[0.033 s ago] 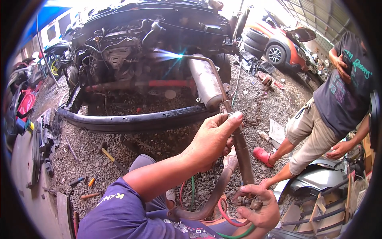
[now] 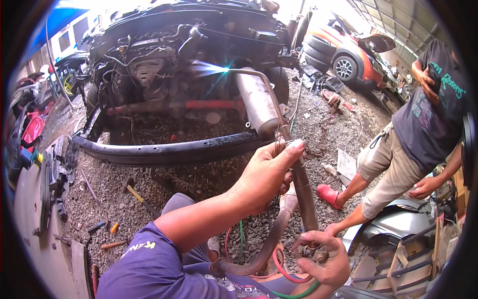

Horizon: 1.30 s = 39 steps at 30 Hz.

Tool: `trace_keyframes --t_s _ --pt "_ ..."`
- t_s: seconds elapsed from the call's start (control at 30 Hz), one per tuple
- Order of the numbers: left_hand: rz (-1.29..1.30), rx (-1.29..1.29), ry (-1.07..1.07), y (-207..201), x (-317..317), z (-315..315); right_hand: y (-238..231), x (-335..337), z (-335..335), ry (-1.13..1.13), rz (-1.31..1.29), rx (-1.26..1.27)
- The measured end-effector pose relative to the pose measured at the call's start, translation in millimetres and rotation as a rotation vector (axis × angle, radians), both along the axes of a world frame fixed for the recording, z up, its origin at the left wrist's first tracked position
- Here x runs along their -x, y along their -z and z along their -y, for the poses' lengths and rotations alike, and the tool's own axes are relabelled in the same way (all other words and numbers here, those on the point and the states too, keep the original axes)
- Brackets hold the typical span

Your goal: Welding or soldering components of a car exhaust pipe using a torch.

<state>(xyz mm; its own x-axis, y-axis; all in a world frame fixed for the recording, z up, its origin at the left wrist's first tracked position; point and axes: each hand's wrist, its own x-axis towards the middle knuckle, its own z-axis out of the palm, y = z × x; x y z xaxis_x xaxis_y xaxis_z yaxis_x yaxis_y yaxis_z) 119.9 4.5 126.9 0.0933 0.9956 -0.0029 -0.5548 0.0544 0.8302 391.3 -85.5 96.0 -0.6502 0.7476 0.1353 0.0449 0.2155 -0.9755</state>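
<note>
Lit torch (image 2: 304, 204) slants up-away, bent tip (image 2: 239, 71) aimed left; left hand (image 2: 266, 174) grips it, right hand (image 2: 332, 264) cups valves (image 2: 319, 255). Gravel (image 2: 107, 187) underneath, stripped car (image 2: 149, 72) ahead.

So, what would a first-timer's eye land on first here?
Most likely the blue-white flame at upper centre, shooting leftward from the tip of the gas torch. The left hand grips the torch mid-picture, the right hand its valve end below. Next, perhaps, the orange car at upper right and a bystander's red clog right of centre.
</note>
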Motion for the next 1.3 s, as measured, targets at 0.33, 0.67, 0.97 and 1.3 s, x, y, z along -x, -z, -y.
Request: trace_keyframes --t_s 0.33,0.67,0.97,1.3 --pt "-0.025 -0.022 0.008 1.1 -1.7 -1.8 -2.5 0.2 1.9 0.050 0.018 -0.003" --pt "-0.030 -0.017 0.004 1.7 -2.5 -3.5 -2.1 -0.4 -0.3 0.038 0.025 -0.006" --pt "-0.035 -0.012 0.001 1.0 -2.3 -3.9 1.4 0.3 -1.6 0.047 0.001 -0.038" --pt "-0.043 -0.007 -0.005 0.7 -4.5 -3.8 2.1 -1.5 -0.9 0.043 -0.012 0.007"
